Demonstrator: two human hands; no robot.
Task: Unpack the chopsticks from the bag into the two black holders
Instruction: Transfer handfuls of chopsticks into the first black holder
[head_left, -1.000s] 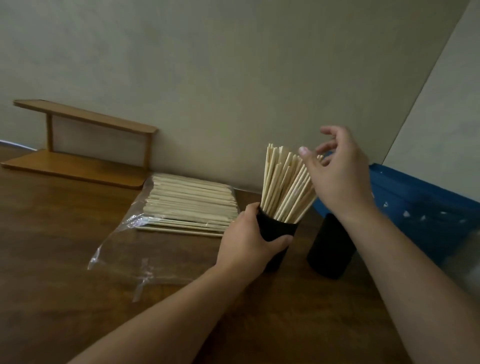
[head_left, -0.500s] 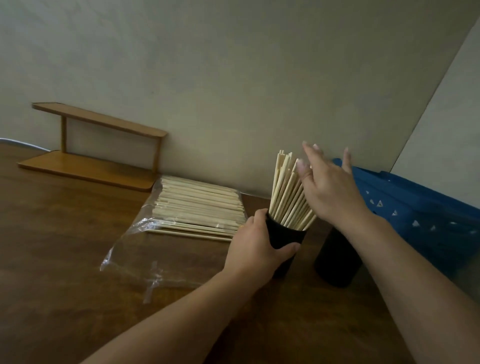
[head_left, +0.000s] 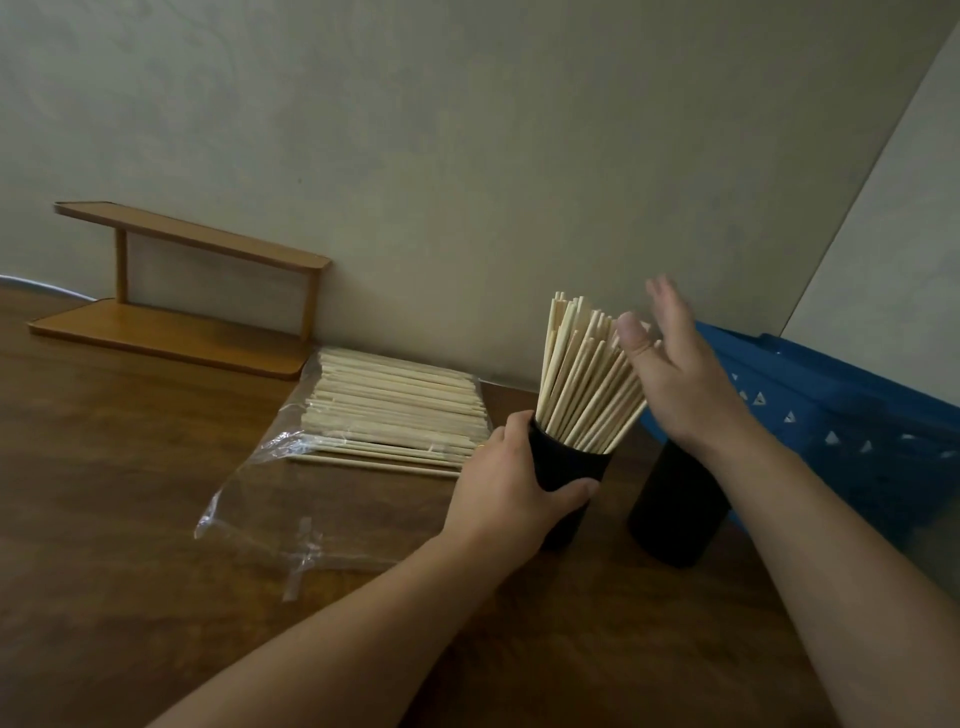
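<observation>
Black plastic filled the left hand (head_left: 511, 480), which gripped the nearer holder (head_left: 569, 480) on the worktop (head_left: 156, 597). The right hand (head_left: 670, 374), fingers spread, touched its standing chopsticks (head_left: 582, 384). Beyond, bagged chopsticks (head_left: 395, 410) lay in the clear bag (head_left: 249, 499): probably light, stiff, slippery, best pinched mid-bundle.

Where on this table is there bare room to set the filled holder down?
Bare wood lies left of the plastic bag, in front of the wooden shelf. It is crowded around the two holders, the left hand and the blue basket.
</observation>
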